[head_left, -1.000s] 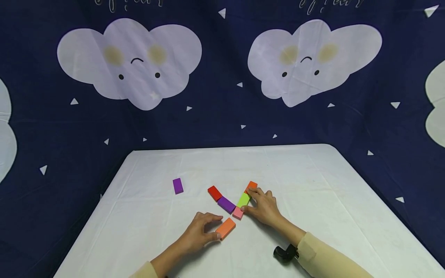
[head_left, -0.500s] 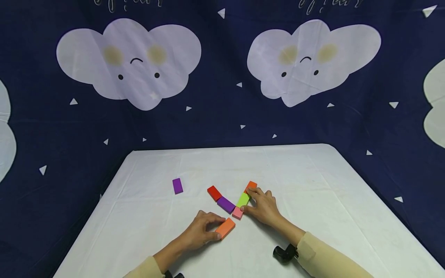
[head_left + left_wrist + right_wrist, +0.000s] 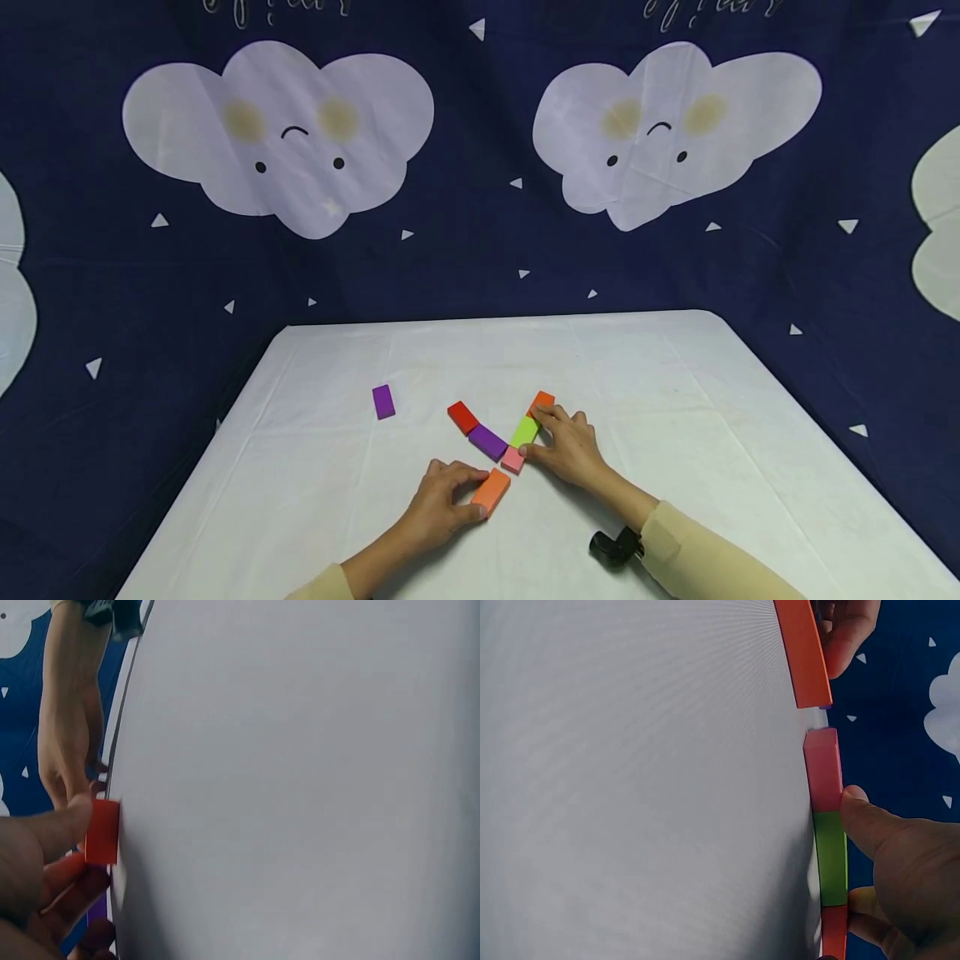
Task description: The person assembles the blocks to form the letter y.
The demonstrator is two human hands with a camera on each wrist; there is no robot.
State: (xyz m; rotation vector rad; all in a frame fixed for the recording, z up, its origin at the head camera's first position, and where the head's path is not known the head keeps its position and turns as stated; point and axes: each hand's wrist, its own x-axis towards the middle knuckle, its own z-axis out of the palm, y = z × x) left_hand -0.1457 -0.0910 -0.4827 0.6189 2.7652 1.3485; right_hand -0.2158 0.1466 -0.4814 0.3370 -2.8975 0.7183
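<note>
In the head view, my left hand (image 3: 444, 504) pinches an orange block (image 3: 491, 492) between thumb and index finger, close over the white tabletop. This block's far end is just short of a pink block (image 3: 513, 460). My right hand (image 3: 567, 446) rests against a row of blocks: its thumb touches the pink one, its index finger an orange-red block (image 3: 542, 402). A lime green block (image 3: 525, 432) lies between those two, end to end. From the pink block, a purple block (image 3: 487, 442) and a red block (image 3: 462, 417) run up to the left.
Apart from the others, a second purple block (image 3: 383, 402) lies to the left on the white table (image 3: 637, 358). Behind the table hangs a dark blue cloth (image 3: 480, 275) printed with clouds. A black wrist device (image 3: 615, 548) sits by the right sleeve.
The left index finger has closed onto the orange block, and that hand has shifted the block slightly right and toward the pink one. The right hand and the other blocks hold their places.
</note>
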